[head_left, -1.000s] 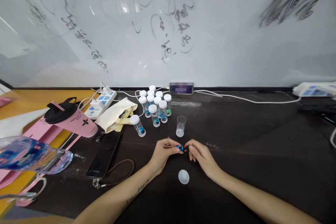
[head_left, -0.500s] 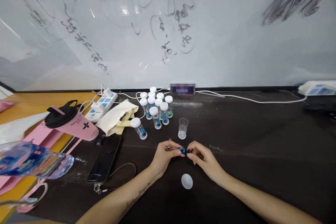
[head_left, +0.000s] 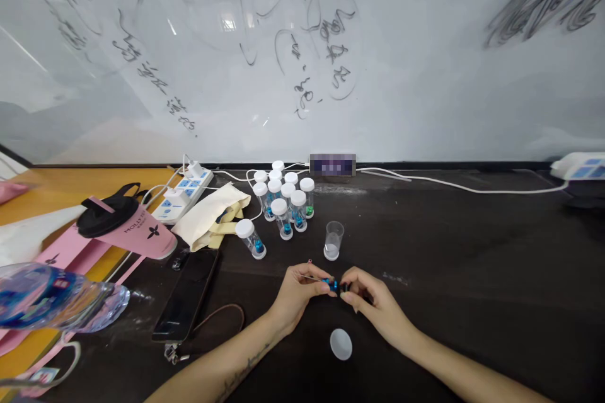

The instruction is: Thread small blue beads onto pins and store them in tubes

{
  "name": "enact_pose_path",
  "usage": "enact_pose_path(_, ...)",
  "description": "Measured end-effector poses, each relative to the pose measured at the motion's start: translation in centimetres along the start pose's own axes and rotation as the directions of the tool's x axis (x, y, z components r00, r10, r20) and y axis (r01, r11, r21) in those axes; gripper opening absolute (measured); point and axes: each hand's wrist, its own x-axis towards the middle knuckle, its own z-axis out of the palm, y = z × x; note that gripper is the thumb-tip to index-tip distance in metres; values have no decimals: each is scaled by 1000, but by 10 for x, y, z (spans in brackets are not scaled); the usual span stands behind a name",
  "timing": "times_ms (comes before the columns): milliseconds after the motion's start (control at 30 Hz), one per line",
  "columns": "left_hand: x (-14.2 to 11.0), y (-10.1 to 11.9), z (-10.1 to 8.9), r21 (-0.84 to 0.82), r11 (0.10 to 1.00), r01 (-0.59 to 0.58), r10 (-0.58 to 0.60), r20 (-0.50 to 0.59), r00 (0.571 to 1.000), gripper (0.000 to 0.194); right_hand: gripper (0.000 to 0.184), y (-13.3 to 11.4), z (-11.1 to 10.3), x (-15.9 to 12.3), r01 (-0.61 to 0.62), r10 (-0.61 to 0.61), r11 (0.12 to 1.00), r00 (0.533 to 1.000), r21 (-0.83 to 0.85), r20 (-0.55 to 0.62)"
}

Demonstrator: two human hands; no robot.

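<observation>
My left hand [head_left: 297, 293] and my right hand [head_left: 371, 303] meet over the dark table, both pinched on a tiny blue piece [head_left: 332, 284] with a thin needle-like stem poking left and up. A loose white cap [head_left: 341, 344] lies on the table just below the hands. An open clear vial [head_left: 333, 240] stands upright just behind them. Further back is a cluster of capped vials [head_left: 285, 196] holding blue or green bits, and one capped vial [head_left: 250, 238] stands apart, leaning.
A black phone [head_left: 186, 296] with a strap lies left of my left arm. A pink cup [head_left: 126, 228], cream cloth bag [head_left: 211, 215], power strip [head_left: 183, 190] and water bottle [head_left: 51, 297] crowd the left. A white cable [head_left: 454, 185] runs along the whiteboard wall.
The camera view shifted slightly, so everything sits lower in frame. My hands stay pinched together on the blue piece, with only small finger movements.
</observation>
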Motion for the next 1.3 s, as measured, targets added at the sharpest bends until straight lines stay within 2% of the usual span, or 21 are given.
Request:
enact_pose_path(233, 0, -1, -2, 5, 1000, 3, -3, -13, 1000, 17, 22, 0, 0, 0, -21, 21, 999, 1000, 40, -6)
enact_pose_path(400, 0, -2, -3, 29, 1000, 3, -2, -21, 1000, 18, 35, 2, -1, -1, 37, -33, 989, 999, 141, -32)
enact_pose_path(500, 1, -3, -4, 34, 999, 2, -1, -18, 1000, 19, 38, 2, -1, -2, 30, -25, 994, 999, 107, -42)
enact_pose_path(633, 1, -3, -5, 49, 999, -13, 13, 0, 1000, 20, 41, -2, -1, -1, 31, -31, 999, 1000, 12, 2)
enact_pose_path(1000, -1, 0, -1, 38, 999, -17, 18, -11, 1000, 20, 23, -9, 0, -1, -14, 15, 1000, 1000, -3, 23)
enact_pose_path(1300, -1, 1, 0, 20, 1000, -21, 21, 6, 1000, 19, 21, -6, 0, -1, -3, 3, 1000, 1000, 30, 0)
